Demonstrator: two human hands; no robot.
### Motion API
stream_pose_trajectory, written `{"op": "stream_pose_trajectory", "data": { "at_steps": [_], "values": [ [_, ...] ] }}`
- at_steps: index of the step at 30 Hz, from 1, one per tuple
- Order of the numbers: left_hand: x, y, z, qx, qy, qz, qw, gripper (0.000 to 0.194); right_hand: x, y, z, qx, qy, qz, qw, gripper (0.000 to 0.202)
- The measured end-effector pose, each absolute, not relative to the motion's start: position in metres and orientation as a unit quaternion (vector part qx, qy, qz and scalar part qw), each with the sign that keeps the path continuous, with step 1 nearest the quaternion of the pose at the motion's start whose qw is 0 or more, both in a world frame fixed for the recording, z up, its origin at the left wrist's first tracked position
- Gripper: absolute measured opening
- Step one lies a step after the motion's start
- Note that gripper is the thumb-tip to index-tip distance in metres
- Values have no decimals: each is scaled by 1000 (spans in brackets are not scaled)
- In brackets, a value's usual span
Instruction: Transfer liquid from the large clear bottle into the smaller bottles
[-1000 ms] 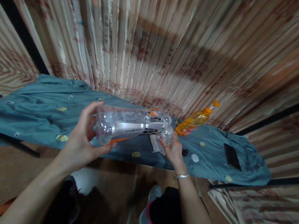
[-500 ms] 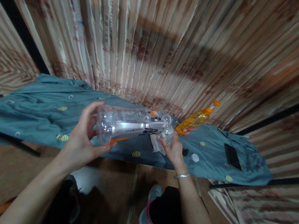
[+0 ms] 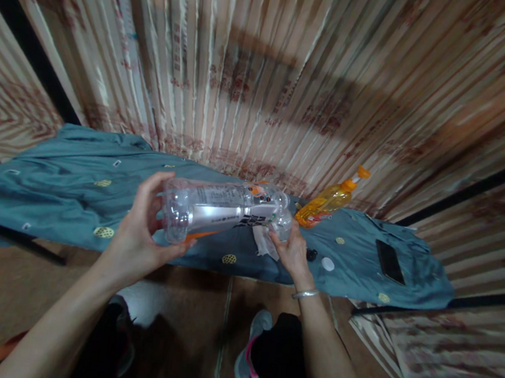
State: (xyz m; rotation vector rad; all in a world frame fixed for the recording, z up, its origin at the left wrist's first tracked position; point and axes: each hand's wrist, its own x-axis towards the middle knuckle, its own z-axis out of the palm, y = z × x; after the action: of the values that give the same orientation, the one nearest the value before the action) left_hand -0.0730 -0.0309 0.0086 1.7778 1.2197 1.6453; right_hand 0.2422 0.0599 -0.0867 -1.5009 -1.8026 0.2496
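Bottle (image 3: 215,212) held sideways above counter (image 3: 62,196), not set down; left hand (image 3: 134,236) gripping base, right hand (image 3: 293,250) apparently gripping clear piece (image 3: 284,222) at neck end; pump bottle (image 3: 323,205) standing untouched, far right.

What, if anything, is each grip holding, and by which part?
The left grip holds the labelled bottle by its base end. The right grip is at clear plastic near the neck; its exact hold cannot be told.

No legible text or numbers.
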Motion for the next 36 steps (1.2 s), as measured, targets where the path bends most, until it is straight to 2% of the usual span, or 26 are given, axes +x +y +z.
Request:
{"op": "stream_pose_trajectory", "data": {
  "at_steps": [12,20,36],
  "values": [
    [-75,-29,4,651,435,584,213,92,241,60,-86,-602,-697,101,377,57],
    [-71,-29,9,642,438,586,231,91,243,59,-87,-608,-692,92,378,64],
    [-80,-26,3,620,436,602,249,92,237,58,-91,-598,-684,104,403,61]
  ]
}}
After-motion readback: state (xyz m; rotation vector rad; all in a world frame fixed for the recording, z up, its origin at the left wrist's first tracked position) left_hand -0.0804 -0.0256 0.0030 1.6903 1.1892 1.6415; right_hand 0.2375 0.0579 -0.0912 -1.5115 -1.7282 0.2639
